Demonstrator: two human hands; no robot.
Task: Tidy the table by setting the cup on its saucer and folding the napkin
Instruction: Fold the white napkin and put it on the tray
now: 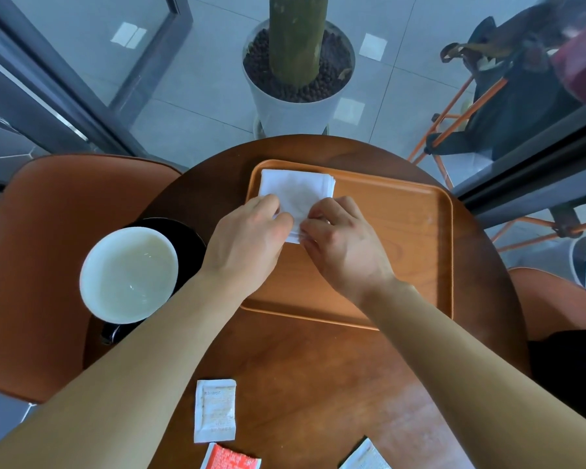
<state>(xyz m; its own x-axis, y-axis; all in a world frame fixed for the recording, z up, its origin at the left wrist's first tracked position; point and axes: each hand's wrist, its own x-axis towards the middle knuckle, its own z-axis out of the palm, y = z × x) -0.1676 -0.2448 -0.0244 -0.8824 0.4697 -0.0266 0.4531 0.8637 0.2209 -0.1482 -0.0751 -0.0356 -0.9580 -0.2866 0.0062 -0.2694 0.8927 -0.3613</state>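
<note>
Both your left hand (247, 228) and right hand (339, 231) pinch the napkin (295, 189) at the tray's (403, 238) far-left corner, and uneven pulling could skew the fold.

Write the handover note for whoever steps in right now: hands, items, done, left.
Left hand: pinching the near edge of the white napkin.
Right hand: pinching the same edge beside it.
Napkin: lies in the far left corner of the orange tray, partly folded, mid-fold.
Cup: already on its black saucer, left of the tray.
Done: cup on saucer.
Left: finish the fold and let go.
</note>
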